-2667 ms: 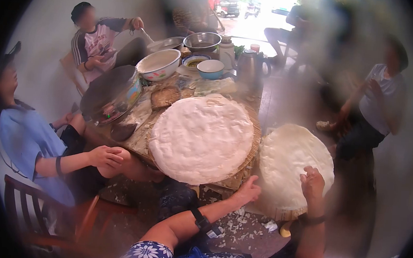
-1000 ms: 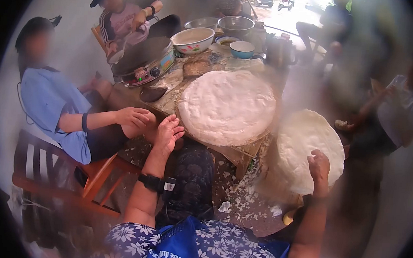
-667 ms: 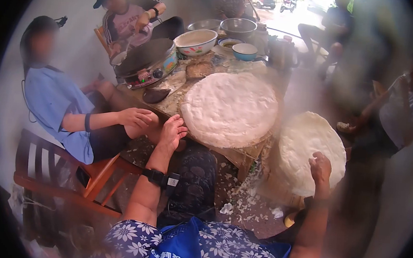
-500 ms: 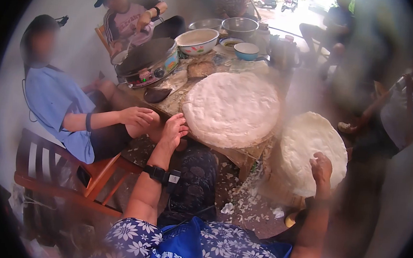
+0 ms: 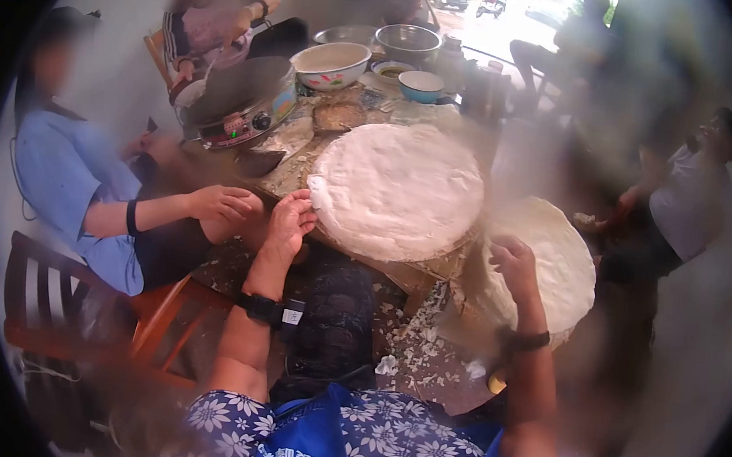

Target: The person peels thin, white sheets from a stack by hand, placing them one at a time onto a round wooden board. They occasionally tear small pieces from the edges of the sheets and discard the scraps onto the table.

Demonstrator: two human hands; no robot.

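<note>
A large round white sheet, like dough, (image 5: pixel 398 192) lies on the table. At its left rim my left hand (image 5: pixel 291 217) has its fingers closed on the edge, where a small bright flap shows. A second round pale sheet (image 5: pixel 559 263) rests lower down on the right. My right hand (image 5: pixel 514 264) is over the left part of this second sheet, fingers curled together. Whatever those fingers hold, if anything, is too small to make out.
A round electric pan (image 5: pixel 239 101), an enamel basin (image 5: pixel 331 66), a metal bowl (image 5: pixel 409 43) and a blue bowl (image 5: pixel 420 86) stand behind. Several people sit around the table. A wooden chair (image 5: pixel 39 290) is at left; white scraps (image 5: pixel 413 342) litter the floor.
My right hand has moved left across the second sheet. A bright flap now shows at the large sheet's left rim beside my left hand. The whole view has shifted slightly.
</note>
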